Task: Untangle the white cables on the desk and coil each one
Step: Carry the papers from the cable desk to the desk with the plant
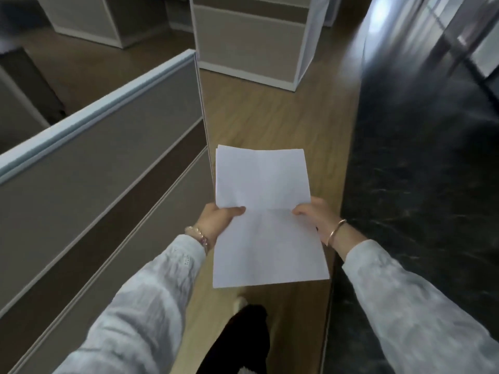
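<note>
I hold a white sheet of paper (266, 217) with fold creases in front of me, above a wooden floor. My left hand (220, 217) pinches its left edge, thumb on top. At the sheet's right edge my right hand (314, 213) grips it the same way. No white cables and no desk top are in view.
A grey office partition (102, 147) with a pale top rail runs along my left. Another partition block (251, 44) stands ahead. A dark marble-like floor strip (421, 171) lies to the right of the wooden floor (272, 117). My dark trouser leg (243, 338) shows below the paper.
</note>
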`<action>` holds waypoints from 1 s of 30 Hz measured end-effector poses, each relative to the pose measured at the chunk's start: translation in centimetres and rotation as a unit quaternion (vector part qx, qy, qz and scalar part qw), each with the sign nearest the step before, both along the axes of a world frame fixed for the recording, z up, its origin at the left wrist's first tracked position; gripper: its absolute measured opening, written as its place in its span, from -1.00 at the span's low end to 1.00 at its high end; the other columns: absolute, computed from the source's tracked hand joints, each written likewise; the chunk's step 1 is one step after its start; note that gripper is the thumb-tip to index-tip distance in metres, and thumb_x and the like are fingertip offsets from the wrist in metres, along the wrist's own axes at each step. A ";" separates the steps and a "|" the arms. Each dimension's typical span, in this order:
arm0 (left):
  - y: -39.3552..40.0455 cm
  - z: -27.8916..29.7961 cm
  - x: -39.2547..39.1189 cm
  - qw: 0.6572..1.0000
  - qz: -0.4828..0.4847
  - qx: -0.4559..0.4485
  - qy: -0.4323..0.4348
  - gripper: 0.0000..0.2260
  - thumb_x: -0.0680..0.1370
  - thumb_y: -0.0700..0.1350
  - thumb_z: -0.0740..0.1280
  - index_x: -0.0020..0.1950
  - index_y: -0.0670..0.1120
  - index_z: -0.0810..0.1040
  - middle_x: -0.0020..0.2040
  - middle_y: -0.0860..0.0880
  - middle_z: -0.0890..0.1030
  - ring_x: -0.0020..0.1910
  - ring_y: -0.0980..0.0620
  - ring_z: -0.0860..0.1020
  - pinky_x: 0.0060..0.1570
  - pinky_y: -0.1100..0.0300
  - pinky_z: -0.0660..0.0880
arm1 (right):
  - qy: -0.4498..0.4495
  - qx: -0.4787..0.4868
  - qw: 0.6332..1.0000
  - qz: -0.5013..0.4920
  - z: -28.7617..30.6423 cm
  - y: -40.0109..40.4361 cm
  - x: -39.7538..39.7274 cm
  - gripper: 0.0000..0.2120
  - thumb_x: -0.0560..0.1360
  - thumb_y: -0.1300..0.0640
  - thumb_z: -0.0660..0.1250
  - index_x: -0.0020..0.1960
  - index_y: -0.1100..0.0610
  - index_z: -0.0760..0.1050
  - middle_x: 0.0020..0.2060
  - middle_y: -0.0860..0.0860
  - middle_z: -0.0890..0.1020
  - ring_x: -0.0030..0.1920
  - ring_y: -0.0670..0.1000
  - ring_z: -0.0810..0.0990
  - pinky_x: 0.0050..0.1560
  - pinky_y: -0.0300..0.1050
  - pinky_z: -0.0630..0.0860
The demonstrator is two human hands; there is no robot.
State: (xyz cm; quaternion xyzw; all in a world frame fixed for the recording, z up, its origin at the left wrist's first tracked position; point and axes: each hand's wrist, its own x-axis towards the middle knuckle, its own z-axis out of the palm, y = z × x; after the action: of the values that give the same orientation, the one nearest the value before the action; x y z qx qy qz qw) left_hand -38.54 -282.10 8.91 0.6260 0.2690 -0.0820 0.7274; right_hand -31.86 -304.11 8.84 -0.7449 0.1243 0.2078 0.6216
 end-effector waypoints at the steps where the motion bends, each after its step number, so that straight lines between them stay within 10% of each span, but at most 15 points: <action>1: 0.3 -0.2 2.5 1.000 0.011 0.003 -0.001 -0.76 0.42 -0.27 0.47 0.08 -0.20 0.63 -0.04 -0.11 0.70 -0.10 -0.10 0.68 -0.08 0.09 0.59 | 0.001 0.009 1.000 0.012 -0.4 0.5 3.0 -0.82 0.38 0.39 0.30 -0.03 0.34 0.57 -0.20 0.19 0.57 -0.20 0.15 0.54 -0.14 -0.02 0.45; 7: 3.5 0.0 19.6 0.998 0.059 0.011 -0.005 -0.82 0.42 -0.27 0.48 0.01 -0.19 0.64 -0.14 -0.08 0.71 -0.25 -0.02 0.69 -0.28 0.21 0.59 | 0.002 0.026 0.998 0.055 -0.9 4.5 22.4 -0.88 0.37 0.39 0.30 -0.15 0.22 0.55 -0.23 0.19 0.56 -0.23 0.14 0.55 -0.16 -0.04 0.46; 16: 9.6 1.6 40.5 0.995 0.099 0.029 -0.009 -0.76 0.41 -0.21 0.49 0.07 -0.17 0.64 -0.09 -0.07 0.71 -0.12 -0.09 0.69 -0.06 0.07 0.60 | 0.001 0.035 0.995 0.094 0.8 11.5 45.5 -0.80 0.39 0.40 0.30 -0.30 0.15 0.53 -0.38 0.10 0.55 -0.37 0.08 0.51 -0.29 -0.17 0.42; 30: 19.4 -1.5 68.1 0.935 0.353 0.024 -0.001 -0.89 0.41 -0.17 0.49 -0.14 -0.16 0.61 -0.09 -0.14 0.68 -0.15 -0.11 0.64 0.00 -0.07 0.59 | -0.019 -0.015 0.945 0.328 0.2 29.9 80.8 -0.71 0.37 0.36 0.34 0.08 0.26 0.52 0.00 0.21 0.63 -0.08 0.17 0.60 0.03 0.08 0.54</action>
State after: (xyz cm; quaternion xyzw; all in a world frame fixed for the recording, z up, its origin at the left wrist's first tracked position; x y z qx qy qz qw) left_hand 29.53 -262.71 7.41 0.5082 0.4740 0.1871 0.6943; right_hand 48.93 -274.17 9.07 -0.7575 -0.1351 0.3843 0.5102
